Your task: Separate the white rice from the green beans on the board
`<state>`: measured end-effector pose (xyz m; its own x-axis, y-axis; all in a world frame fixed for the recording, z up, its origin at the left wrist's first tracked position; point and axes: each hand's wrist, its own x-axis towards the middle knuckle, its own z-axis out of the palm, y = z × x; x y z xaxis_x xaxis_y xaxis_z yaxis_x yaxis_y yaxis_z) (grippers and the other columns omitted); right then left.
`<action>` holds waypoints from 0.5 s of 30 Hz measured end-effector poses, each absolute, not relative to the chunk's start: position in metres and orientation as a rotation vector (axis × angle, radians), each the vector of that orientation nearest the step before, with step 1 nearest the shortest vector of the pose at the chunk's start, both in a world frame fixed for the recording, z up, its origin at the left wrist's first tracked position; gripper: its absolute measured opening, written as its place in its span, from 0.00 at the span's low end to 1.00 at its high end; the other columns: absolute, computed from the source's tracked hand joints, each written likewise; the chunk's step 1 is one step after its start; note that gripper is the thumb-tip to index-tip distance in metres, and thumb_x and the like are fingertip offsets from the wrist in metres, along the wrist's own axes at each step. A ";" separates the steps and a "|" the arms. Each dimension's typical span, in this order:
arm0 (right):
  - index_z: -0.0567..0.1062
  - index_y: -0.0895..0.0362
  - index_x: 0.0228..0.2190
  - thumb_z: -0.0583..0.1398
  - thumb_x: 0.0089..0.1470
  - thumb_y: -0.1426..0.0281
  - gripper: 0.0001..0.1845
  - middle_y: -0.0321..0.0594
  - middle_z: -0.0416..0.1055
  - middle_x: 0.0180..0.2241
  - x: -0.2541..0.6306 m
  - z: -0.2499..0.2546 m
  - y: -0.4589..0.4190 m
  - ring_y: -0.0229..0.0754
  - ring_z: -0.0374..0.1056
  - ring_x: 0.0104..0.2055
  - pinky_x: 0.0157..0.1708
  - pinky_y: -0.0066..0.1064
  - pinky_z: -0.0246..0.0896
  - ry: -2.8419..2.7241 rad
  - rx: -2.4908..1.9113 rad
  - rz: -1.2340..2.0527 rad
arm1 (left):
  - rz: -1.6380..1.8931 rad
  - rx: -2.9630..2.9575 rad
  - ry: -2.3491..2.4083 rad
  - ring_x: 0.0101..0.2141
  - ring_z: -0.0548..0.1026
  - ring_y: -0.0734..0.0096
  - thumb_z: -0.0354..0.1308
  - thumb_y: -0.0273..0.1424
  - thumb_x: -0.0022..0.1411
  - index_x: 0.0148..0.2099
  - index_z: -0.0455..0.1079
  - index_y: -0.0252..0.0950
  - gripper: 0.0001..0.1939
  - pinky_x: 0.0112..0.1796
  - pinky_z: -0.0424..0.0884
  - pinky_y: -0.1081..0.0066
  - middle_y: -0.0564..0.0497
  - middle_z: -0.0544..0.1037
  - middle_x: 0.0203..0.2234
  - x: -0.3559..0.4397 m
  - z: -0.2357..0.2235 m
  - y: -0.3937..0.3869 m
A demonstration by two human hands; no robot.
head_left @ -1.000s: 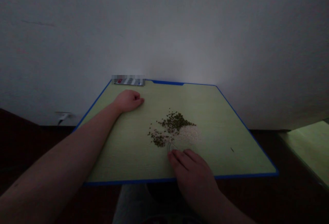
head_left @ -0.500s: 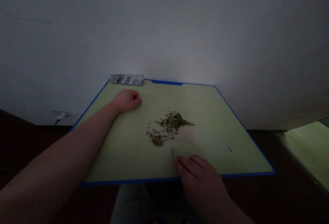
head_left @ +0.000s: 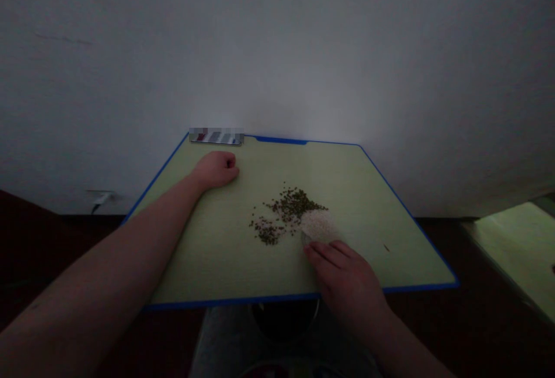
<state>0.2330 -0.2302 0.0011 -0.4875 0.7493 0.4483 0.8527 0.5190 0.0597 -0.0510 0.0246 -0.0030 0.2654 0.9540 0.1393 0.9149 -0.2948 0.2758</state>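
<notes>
On the green board (head_left: 225, 301): a small spread of grains lies before me in dim light, pale rice beside darker seeds.

Step in hand: my right hand (head_left: 344, 274) works at the near side of the rice heap (head_left: 318, 225), its fingertips (head_left: 313, 252) just beside the grains. A small clear curved rim (head_left: 304, 239) shows between them, too dim to name.

Grip: my right fingers lie together, slightly curled; whether they pinch the clear rim, I cannot tell. My left hand (head_left: 215, 170) is a closed fist with nothing visible in it, resting on the board near the back edge.

Position and axis: the rice sits right of the board's middle, a rounded heap with no clear long axis. The dark green seeds (head_left: 288, 207) touch its left side, strewn in a loose band from near left to far right.

Next move calls for: in my judgement, a light, slow touch, since rice and seeds already meet.

Around: a blurred label strip (head_left: 215, 136) at the board's back edge, a small reddish fleck (head_left: 385, 248) to the right, a pale wall (head_left: 277, 48) behind.
</notes>
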 end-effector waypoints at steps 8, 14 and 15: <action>0.81 0.63 0.42 0.55 0.47 0.85 0.22 0.44 0.82 0.39 0.221 -0.001 -0.238 0.47 0.73 0.35 0.35 0.36 0.73 -2.364 -1.211 -0.308 | 0.406 2.387 1.761 0.24 0.65 0.69 0.53 0.35 0.50 0.24 0.63 0.39 0.07 0.27 0.56 0.68 0.52 0.69 0.20 -0.052 -0.002 0.024; 0.80 0.63 0.42 0.56 0.49 0.84 0.20 0.45 0.82 0.38 0.228 -0.003 -0.227 0.48 0.74 0.35 0.36 0.37 0.73 -2.355 -1.202 -0.279 | 0.409 2.441 1.726 0.24 0.64 0.70 0.53 0.35 0.51 0.23 0.61 0.39 0.09 0.26 0.56 0.68 0.53 0.66 0.18 -0.054 -0.003 0.024; 0.80 0.63 0.41 0.56 0.50 0.83 0.19 0.45 0.82 0.38 0.232 -0.003 -0.225 0.48 0.74 0.35 0.36 0.37 0.74 -2.350 -1.198 -0.263 | 0.411 2.438 1.728 0.23 0.64 0.69 0.53 0.36 0.51 0.23 0.61 0.39 0.09 0.26 0.56 0.68 0.53 0.66 0.18 -0.054 -0.003 0.024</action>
<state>0.2316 -0.2251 -0.0029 -0.4977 0.7074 0.5018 0.8008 0.5970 -0.0473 -0.0541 0.0237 -0.0031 0.3092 0.9394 0.1480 0.9054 -0.3384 0.2563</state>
